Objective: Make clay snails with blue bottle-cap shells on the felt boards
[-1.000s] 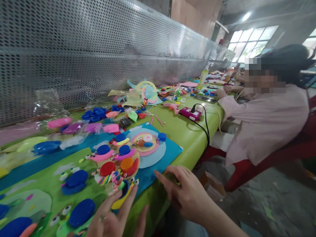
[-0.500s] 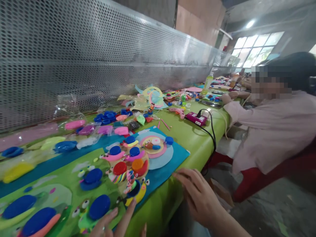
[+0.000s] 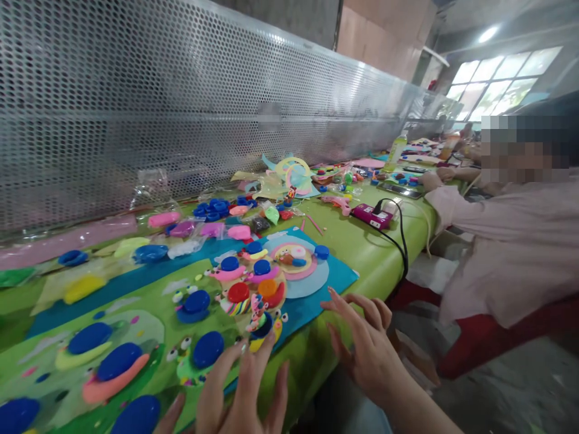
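- Yellow clay snail [image 3: 277, 328] with bulging eyes and a dark blue cap [image 3: 261, 325] lies at the near edge of a blue sheet [image 3: 342, 275], directly under the fingertips of a worker's left hand [image 3: 242, 377].
- Fingers spread, the left hand reaches in from the near side; two fingertips overlap the snail's near part, though whether they press on it cannot be told.
- Long axis running from near left to far right, the snail points its eyes away from the left hand, which is clearly the nearer of the two.
- Right hand [image 3: 366, 349], fingers parted and loosely curved with nothing seen between them, hovers by the table's near edge, to the right of the snail and apart from it.
- Just beyond the snail stands a small pink figure [image 3: 259, 306]; farther back sit a red cap [image 3: 238, 292] and an orange cap [image 3: 270, 288].
- To the left, a green snail [image 3: 186, 369] beside a large blue cap [image 3: 208, 349] rests near the left hand.
- Far right, a pink glue gun [image 3: 340, 205] and a purple power strip [image 3: 371, 215] lie on the green table [image 3: 375, 256], near a co-worker's pale sleeve [image 3: 465, 211].
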Demonstrator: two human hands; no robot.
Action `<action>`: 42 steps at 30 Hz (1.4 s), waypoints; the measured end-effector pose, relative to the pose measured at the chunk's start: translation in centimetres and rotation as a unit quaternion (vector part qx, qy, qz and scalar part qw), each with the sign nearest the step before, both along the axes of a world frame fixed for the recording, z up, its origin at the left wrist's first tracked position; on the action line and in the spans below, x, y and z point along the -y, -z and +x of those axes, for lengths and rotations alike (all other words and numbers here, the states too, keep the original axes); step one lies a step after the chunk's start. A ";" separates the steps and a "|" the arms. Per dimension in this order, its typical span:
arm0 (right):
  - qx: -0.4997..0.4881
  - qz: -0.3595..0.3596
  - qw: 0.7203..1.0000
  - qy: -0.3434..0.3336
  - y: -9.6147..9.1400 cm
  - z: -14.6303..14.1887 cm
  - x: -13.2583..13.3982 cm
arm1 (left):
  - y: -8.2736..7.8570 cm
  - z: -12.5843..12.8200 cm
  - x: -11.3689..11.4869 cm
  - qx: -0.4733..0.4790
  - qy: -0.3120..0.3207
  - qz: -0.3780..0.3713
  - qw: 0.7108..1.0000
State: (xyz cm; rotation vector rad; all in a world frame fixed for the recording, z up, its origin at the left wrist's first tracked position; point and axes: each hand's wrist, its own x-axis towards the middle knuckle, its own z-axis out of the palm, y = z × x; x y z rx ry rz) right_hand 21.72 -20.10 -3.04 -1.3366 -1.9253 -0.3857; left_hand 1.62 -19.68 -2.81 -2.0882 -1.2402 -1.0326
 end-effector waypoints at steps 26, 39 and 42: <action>-0.301 -0.034 0.942 0.142 1.5 -4.3 -1.0 | -2.2 5.3 -2.7 -0.011 0.096 -0.166 0.981; -0.253 -0.012 0.950 0.182 0.1 -3.7 -1.1 | -2.0 5.2 -2.5 -0.020 0.086 -0.135 0.987; -0.231 -0.019 0.962 0.146 0.0 -3.6 -1.0 | -1.8 5.1 -2.8 -0.022 0.100 -0.117 0.988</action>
